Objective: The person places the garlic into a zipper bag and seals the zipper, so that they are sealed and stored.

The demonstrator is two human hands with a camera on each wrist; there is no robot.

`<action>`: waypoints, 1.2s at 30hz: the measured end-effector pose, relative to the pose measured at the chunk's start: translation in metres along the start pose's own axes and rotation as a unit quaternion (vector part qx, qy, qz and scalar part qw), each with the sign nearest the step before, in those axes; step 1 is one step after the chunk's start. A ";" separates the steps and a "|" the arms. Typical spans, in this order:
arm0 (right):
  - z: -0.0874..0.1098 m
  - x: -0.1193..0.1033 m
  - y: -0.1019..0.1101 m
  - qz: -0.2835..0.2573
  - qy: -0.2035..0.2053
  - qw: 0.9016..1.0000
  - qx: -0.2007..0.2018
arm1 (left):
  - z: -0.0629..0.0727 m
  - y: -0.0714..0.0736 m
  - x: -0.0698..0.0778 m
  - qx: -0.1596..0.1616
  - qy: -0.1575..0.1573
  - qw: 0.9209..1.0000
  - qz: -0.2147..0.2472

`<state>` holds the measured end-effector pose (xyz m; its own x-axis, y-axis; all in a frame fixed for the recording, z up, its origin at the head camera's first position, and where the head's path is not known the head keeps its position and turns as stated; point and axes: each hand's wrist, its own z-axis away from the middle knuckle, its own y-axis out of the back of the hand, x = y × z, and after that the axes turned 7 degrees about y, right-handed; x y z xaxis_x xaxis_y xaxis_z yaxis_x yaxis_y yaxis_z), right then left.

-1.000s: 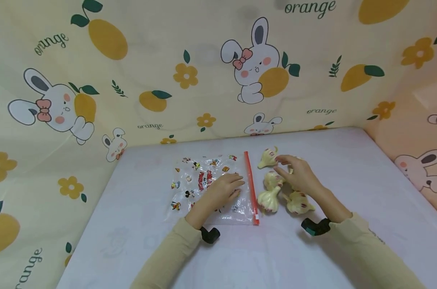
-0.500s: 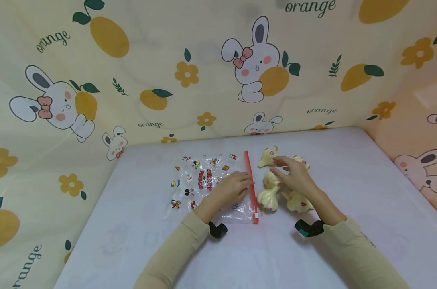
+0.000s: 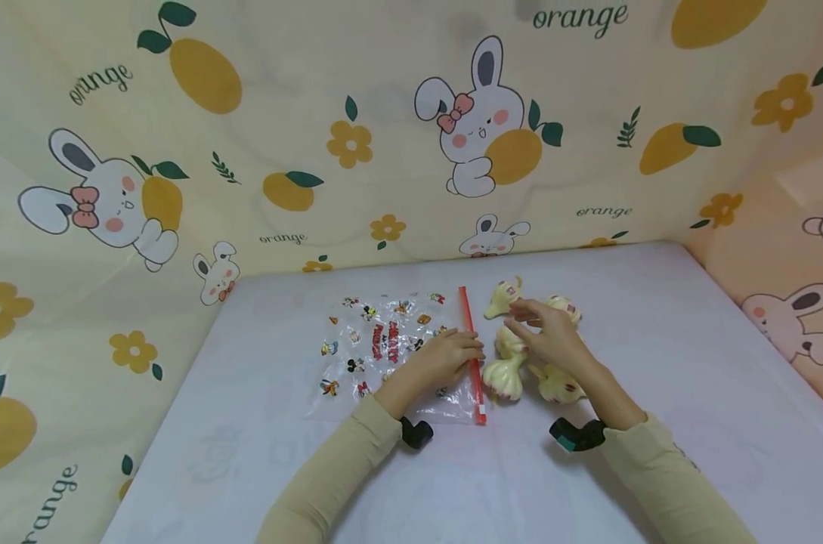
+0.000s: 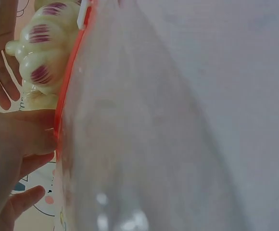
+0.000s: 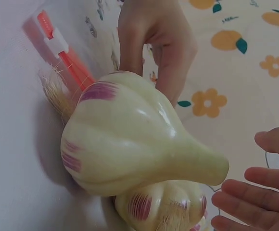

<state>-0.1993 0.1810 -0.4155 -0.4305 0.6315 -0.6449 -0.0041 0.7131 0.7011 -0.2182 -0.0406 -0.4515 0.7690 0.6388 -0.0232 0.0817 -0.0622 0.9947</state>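
Note:
A clear zip bag (image 3: 343, 400) with cartoon prints and a red slider strip (image 3: 479, 393) lies flat on the table. My left hand (image 3: 441, 359) lies over its right side, fingertips at the strip; in the left wrist view the thumb (image 4: 38, 130) meets the strip's edge. Beside the strip lie several garlic bulbs, among them a near one (image 3: 503, 380) with its stem pointing away. My right hand (image 3: 554, 336) hovers over the bulbs with loosely bent fingers and holds nothing. In the right wrist view its fingers are close to the stem of a large garlic bulb (image 5: 125, 134).
A pale cloth covers the table (image 3: 248, 453). A printed curtain (image 3: 384, 113) with rabbits and oranges rises along the back and sides. One garlic bulb (image 3: 502, 298) lies at the back of the group, and another (image 3: 562, 308) is behind my right hand.
My left hand has slid right across the bag to its red strip. My right hand has shifted slightly left over the garlic. Bag and bulbs stay in place.

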 end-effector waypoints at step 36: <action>-0.013 -0.012 -0.009 -0.066 -0.045 0.997 -0.002 | 0.006 0.019 -0.012 0.184 -0.024 0.981 0.047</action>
<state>-0.2058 0.1637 -0.4102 -0.3425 0.5576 -0.7562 -0.0596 0.7903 0.6098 -0.2218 -0.0537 -0.4327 0.8121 0.5810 0.0536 0.2258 -0.3976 0.8894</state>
